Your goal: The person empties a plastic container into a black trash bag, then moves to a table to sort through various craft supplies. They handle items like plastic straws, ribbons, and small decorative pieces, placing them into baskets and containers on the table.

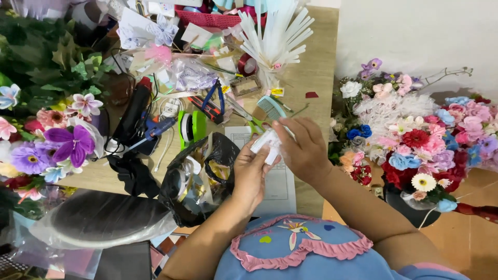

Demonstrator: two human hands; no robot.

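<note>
1. Two hands meet above the near edge of the wooden desk (316,67). The left hand (250,176) is cupped, its fingers curled up against a small white strip of ribbon-like material (265,141); the right hand (303,150) is closed around the same strip, pinching it from above.
2. The strip is pale, short and folded, held over one printed sheet of white paper (280,181) lying at the near edge.
3. Just left of the hands, one crumpled black plastic bag (199,176) lies open, with gold and white ribbon scraps inside.
4. Further in lie one teal comb (271,107), one green tape dispenser (191,126) and one blue-and-black glue gun (150,127).
5. At the far edge, one red plastic basket (207,19) holds craft bits I cannot tell apart; beside it stands a bunch of white strips (277,36).
</note>
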